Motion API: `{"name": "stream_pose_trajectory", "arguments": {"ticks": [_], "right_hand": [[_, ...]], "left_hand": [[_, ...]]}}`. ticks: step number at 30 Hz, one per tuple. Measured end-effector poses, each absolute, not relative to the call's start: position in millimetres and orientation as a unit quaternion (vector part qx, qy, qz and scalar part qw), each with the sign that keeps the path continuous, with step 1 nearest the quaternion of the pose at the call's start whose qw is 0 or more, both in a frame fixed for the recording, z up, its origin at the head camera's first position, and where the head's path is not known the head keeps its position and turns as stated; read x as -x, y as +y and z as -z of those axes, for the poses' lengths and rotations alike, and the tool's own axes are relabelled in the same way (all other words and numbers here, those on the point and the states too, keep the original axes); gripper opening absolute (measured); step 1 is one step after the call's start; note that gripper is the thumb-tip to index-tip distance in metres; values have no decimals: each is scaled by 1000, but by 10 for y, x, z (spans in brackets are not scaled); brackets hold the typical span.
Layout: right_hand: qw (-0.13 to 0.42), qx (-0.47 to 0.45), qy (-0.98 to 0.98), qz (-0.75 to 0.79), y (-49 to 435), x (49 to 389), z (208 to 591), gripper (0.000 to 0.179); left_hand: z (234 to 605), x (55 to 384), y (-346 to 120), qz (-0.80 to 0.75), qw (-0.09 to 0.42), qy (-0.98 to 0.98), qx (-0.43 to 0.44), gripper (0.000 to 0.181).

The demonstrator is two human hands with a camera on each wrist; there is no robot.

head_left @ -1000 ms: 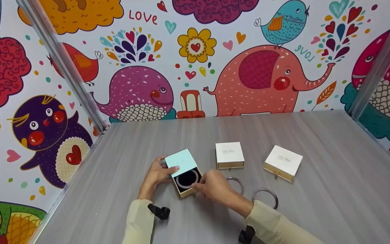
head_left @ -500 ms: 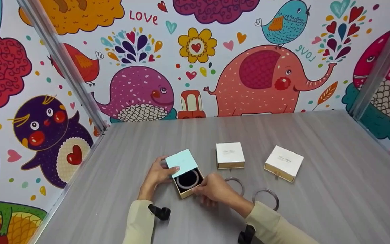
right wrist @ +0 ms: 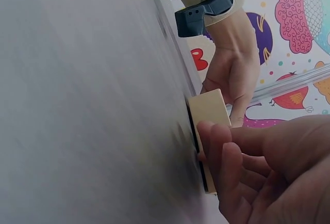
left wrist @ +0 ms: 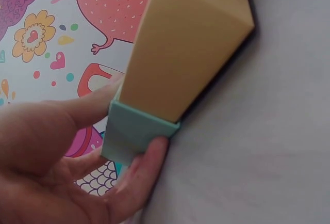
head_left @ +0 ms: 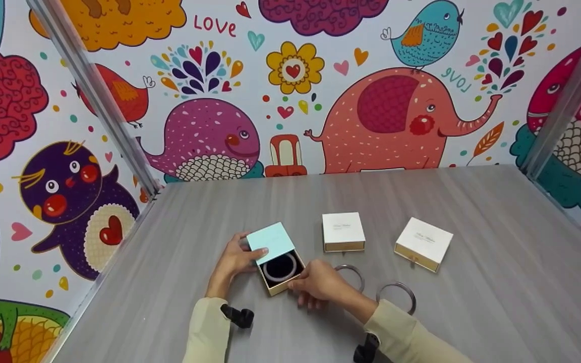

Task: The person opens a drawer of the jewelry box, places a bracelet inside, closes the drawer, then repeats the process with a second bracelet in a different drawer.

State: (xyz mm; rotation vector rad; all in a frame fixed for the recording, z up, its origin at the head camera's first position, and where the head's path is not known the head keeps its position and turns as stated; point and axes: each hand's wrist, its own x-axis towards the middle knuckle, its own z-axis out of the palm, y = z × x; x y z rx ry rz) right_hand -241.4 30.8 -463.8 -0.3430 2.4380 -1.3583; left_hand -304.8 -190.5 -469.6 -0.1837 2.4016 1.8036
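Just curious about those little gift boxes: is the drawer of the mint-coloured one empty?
No, the head view shows a bangle lying inside the open drawer of the mint box.

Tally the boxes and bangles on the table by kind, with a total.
Mint-lidded box, slid open, held by the left hand and the right hand: 1
Closed white boxes: 2
Bangle inside the open box: 1
Loose bangles on the table: 2
Total: 6
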Motion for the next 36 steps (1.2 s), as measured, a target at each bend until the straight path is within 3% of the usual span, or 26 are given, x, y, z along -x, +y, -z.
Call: {"name": "stream_pose_trajectory", "arguments": {"ticks": [12, 36], "right_hand": [[180, 109, 845, 492, 282, 2429, 4663, 19], [158, 109, 844, 501, 231, 2425, 4685, 19]], "left_hand": [[4732, 3059, -1907, -599, 69, 795, 66, 70], [4709, 3048, -1921, -589, 73, 803, 55, 71]]}}
